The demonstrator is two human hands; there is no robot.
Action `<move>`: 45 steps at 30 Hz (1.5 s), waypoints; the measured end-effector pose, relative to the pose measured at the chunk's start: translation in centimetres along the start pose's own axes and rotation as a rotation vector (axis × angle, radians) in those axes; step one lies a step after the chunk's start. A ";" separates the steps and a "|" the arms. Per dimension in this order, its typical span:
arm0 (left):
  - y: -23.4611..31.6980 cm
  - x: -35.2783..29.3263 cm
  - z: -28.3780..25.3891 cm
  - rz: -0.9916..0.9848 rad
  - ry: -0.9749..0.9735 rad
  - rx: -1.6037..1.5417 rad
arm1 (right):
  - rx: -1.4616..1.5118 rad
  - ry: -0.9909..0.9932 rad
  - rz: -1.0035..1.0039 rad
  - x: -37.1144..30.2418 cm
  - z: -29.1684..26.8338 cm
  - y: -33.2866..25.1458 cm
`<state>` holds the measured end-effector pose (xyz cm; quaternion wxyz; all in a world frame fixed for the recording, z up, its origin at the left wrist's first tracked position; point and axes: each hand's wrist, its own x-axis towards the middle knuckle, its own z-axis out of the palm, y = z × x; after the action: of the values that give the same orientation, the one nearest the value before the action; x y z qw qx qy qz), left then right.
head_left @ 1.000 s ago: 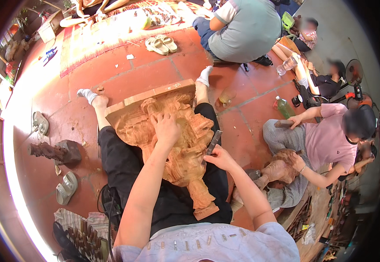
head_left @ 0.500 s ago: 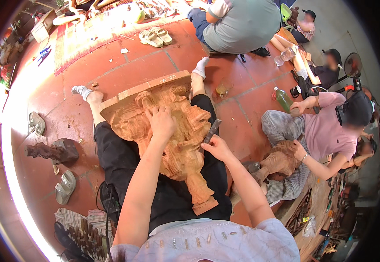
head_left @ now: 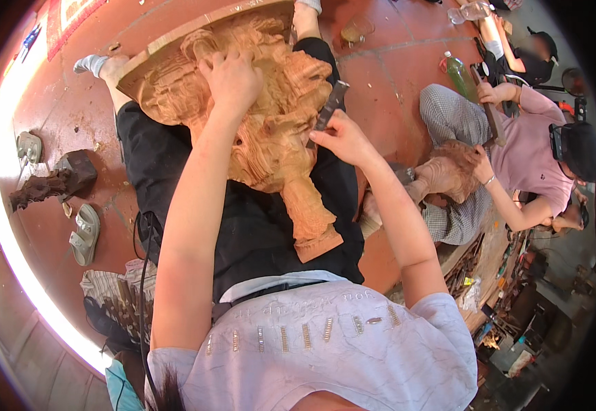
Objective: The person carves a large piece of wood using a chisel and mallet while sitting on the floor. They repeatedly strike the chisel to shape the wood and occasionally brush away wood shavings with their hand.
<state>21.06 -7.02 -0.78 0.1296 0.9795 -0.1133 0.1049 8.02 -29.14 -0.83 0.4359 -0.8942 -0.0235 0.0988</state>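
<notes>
A large light-brown wood carving (head_left: 270, 137) lies across my lap. Its flat base board is at the far end and its narrow end points toward me. My left hand (head_left: 233, 82) presses on the far half of the carving with bent fingers gripping its surface; what lies under the fingertips is hidden. My right hand (head_left: 342, 137) is closed on a dark flat bar (head_left: 330, 106), held upright along the carving's right side. Its lower end is covered by my fingers.
On the right a co-worker (head_left: 527, 144) sits with another carving (head_left: 449, 171) and holds a long brown bar (head_left: 493, 123). A green bottle (head_left: 457, 77) stands beyond. To my left are a dark carved piece (head_left: 55, 179), a sandal (head_left: 84, 234) and several tools (head_left: 123, 301) on cloth.
My view has tilted down, so the carving and my hands appear higher. Both hands keep their places on the carving and bar. The co-worker now shows a long bar in one hand.
</notes>
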 end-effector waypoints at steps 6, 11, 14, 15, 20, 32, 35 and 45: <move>0.1 -0.2 1.2 0.024 0.057 -0.029 | 0.199 -0.054 0.286 1.3 -0.4 -0.5; 0.1 -0.1 0.9 -0.003 0.010 -0.003 | 0.007 -0.011 0.006 0.1 -0.1 -1.2; 0.0 -0.1 1.0 0.006 0.023 -0.012 | -0.005 -0.049 0.261 1.9 -1.0 -2.6; -0.1 0.0 1.0 0.008 0.032 -0.014 | 0.062 -0.048 0.278 2.1 -1.0 -2.4; -0.1 0.0 1.4 0.019 0.039 -0.029 | 0.019 -0.002 0.067 0.3 -0.1 -1.4; -0.3 -0.2 1.8 0.032 0.056 -0.010 | 0.136 0.199 0.126 -1.8 0.1 -0.3; -0.4 -0.2 1.7 0.036 0.063 -0.019 | 0.257 0.074 0.270 -1.1 0.3 -1.5; -0.3 -0.2 1.7 0.026 0.106 -0.008 | 0.131 -0.009 0.356 2.0 -0.8 -2.2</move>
<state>21.24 -7.13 -2.47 0.1377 0.9705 -0.1193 0.1580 10.23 -28.14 1.09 0.4689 -0.8534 0.1397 0.1796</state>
